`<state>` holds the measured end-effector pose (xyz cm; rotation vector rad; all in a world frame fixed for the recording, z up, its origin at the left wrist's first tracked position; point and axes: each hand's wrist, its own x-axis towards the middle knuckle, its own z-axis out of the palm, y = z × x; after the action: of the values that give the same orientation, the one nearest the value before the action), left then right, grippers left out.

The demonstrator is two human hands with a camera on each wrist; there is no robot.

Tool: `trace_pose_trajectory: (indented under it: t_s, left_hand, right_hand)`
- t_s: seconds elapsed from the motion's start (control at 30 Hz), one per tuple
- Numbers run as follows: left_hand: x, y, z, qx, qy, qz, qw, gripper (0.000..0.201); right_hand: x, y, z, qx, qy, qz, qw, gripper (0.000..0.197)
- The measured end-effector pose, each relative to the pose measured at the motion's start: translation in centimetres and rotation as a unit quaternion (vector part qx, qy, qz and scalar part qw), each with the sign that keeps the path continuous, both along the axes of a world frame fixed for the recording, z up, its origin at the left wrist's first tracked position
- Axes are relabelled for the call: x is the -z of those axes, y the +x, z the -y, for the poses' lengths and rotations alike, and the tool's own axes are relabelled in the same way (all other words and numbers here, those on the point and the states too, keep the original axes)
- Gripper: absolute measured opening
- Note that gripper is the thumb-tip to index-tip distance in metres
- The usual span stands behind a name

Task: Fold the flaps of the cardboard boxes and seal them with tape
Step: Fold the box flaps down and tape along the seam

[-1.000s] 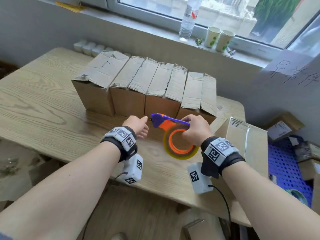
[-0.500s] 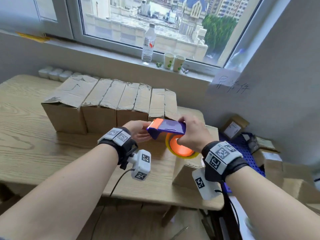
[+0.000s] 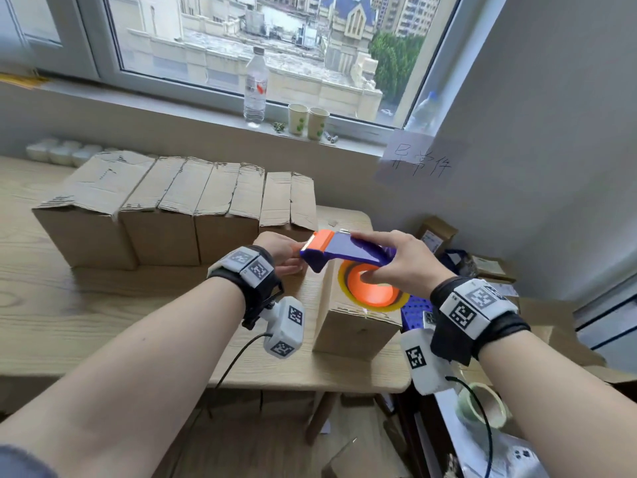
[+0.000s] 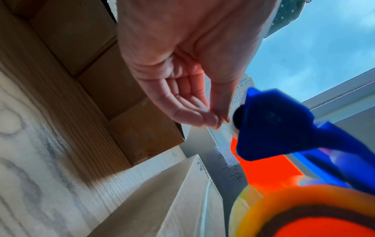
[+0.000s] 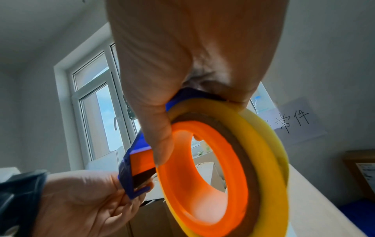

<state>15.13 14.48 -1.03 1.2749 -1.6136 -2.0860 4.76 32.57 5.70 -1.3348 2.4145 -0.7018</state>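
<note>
R hand [image 3: 396, 267] is gripping the tape dispenser [image 3: 348, 251], thumb hooked into the orange hub, fingers wrapped over the blue top, and is holding it in the air just above the near box [image 3: 355, 326] at the table's [image 3: 103, 305] right end. L hand [image 3: 281, 251] is sitting right at the dispenser's toothed orange end; in the left wrist view its fingertips [image 4: 213, 120] are pinching together at the blue nose, prob on the clear tape end, tho the tape itself is too faint to confirm. Key relation: dispenser's long axis is running left-right, cutter pointing toward the L hand, roll toward the R wrist, box directly below the roll. So L hand is nearer the free end, R hand is carrying the roll. Row of four folded boxes [image 3: 172, 215] is standing behind, w/ no tape visible on them from here.
</note>
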Motion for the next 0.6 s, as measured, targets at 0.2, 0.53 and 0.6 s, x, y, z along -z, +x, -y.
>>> trace_pose_trajectory:
  t_s: [0.2,0.53,0.6]
  left_hand:
    - [0.5,-1.5,-2.3,-0.008,-0.009,-0.006,1.0,0.018]
    - [6.5,0.9,-3.0,0.0,-0.021,0.095,0.995,0.018]
    - [6.8,0.8,-3.7,-0.003,-0.028,0.095,0.995,0.026]
  right_hand:
    - [-0.9,-2.5,-2.1,-0.046,0.017,-0.002,0.999,0.062]
    - [1.2,-5.8,-7.7,-0.059,0.129,-0.031,0.989,0.062]
    - [1.5,-5.7,-7.7,-0.064,0.132,-0.043,0.988,0.061]
